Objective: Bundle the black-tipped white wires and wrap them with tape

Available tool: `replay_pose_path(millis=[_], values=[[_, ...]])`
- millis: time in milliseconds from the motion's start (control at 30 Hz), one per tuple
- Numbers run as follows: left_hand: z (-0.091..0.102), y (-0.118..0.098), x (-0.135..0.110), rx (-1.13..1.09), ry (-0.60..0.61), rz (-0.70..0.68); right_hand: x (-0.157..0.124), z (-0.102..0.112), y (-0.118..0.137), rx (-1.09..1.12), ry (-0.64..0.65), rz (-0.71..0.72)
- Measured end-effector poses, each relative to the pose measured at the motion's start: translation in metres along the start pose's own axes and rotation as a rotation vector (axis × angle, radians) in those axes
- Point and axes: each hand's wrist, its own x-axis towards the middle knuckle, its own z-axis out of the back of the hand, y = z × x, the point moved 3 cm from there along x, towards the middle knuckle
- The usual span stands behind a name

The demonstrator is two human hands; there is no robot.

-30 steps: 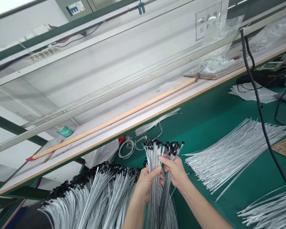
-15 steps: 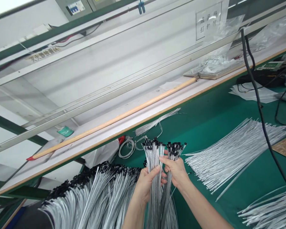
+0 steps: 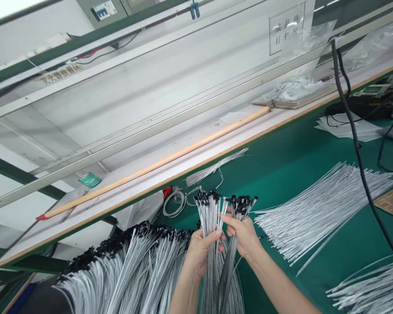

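Note:
My left hand (image 3: 199,250) is closed around a bundle of thin grey wires with black connectors (image 3: 210,218) at their upper ends. Close beside it, my right hand (image 3: 244,235) grips a second bundle of the same wires (image 3: 240,208), black tips up. Between the two bundles, a few wires with connectors (image 3: 223,209) stand slightly apart, with my right thumb and finger at them. The wires' lower lengths hang below my hands toward the bottom edge. To the left, a large heap of similar wires (image 3: 150,261) lies with its black ends toward the back.
Loose grey wires (image 3: 321,209) lie on the green table (image 3: 281,165) to the right, and more (image 3: 373,288) at the lower right. A black cable (image 3: 356,144) hangs in front of them. Behind are a coiled cable (image 3: 174,204), a small wire bundle (image 3: 216,168) and a shelf with a wooden pole (image 3: 163,161).
The few wires between the bundles now stand further from the left bundle, with a wider gap at the tips. My hands have shifted only slightly.

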Motion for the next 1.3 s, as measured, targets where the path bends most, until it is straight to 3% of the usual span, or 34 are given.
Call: replay_pose_path(millis=[333, 500, 667, 1067, 1300], values=[[0.004, -0.003, -0.001, 0.005, -0.035, -0.007, 0.000, 0.005, 0.004, 0.036, -0.035, 0.000], [-0.003, -0.005, -0.003, 0.030, 0.078, -0.033, 0.001, 0.001, 0.002, 0.000, 0.087, 0.029], [-0.008, -0.005, -0.004, 0.046, 0.110, -0.042, -0.003, -0.006, 0.002, -0.046, 0.028, 0.035], [-0.006, -0.002, -0.002, 0.048, 0.050, -0.007, 0.000, -0.001, 0.002, -0.053, -0.042, 0.052], [-0.005, -0.001, -0.002, 0.050, 0.038, -0.015, 0.000, -0.001, 0.000, -0.037, 0.001, 0.064]])
